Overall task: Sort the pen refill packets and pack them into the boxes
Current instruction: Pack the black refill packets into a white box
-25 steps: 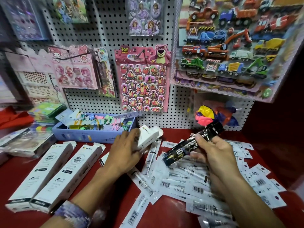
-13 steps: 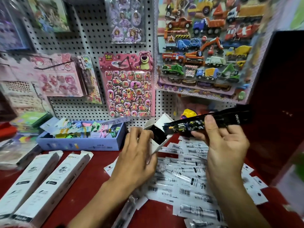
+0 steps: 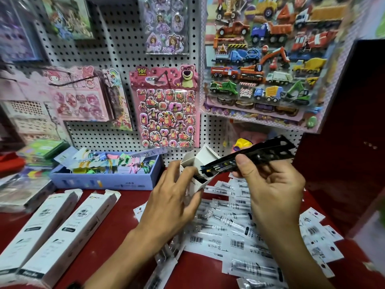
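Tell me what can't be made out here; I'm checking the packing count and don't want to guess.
Head view only:
- Inside of the small white cardboard box: the left hand and the flaps hide it, so its contents can't be counted.
- Black glossy refill packets pinched by the right hand: motion-blurred, so number and print are unreadable.
- Loose white barcoded packets: both forearms cover part of the pile.
- Two long white boxes: near ends cut off by the frame edge.
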